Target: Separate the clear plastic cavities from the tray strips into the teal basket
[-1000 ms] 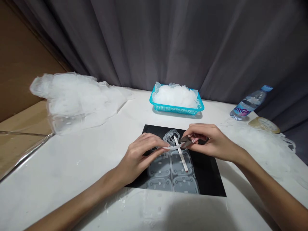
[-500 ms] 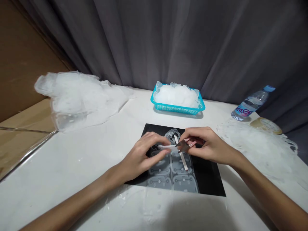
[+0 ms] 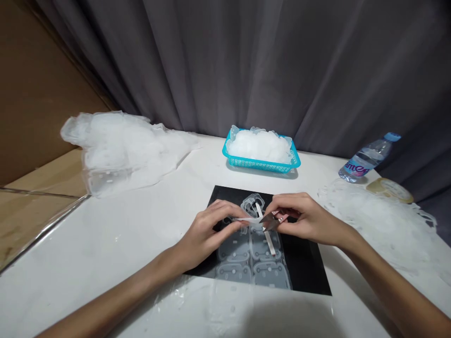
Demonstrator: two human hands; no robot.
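My left hand [image 3: 216, 225] pinches a small translucent plastic piece [image 3: 253, 220] between thumb and fingers. In my right hand [image 3: 303, 218] is a pair of thread snips [image 3: 273, 220] with pinkish handles, its blades pointing left at the piece's right edge. Whether the blades touch the plastic I cannot tell. Below both hands, a translucent sheet of moulded rounded pieces [image 3: 234, 272] lies on a black mat [image 3: 308, 267]. A narrow white strip [image 3: 269, 243] rests across that sheet. Thin clear plastic trimmings [image 3: 252, 204] lie just beyond the fingers.
A blue basket [image 3: 262, 165] heaped with translucent pieces stands at the back. Stacked plastic sheets [image 3: 123, 145] lie at left, beside cardboard [image 3: 45, 173]. On the right are a water bottle [image 3: 366, 159], a roll of tape [image 3: 389, 189] and a pile of clear scraps [image 3: 384, 225].
The whole view has shifted slightly, so things sit a little lower. Both hands keep their hold, and the snips' blades stay close to the plastic piece.
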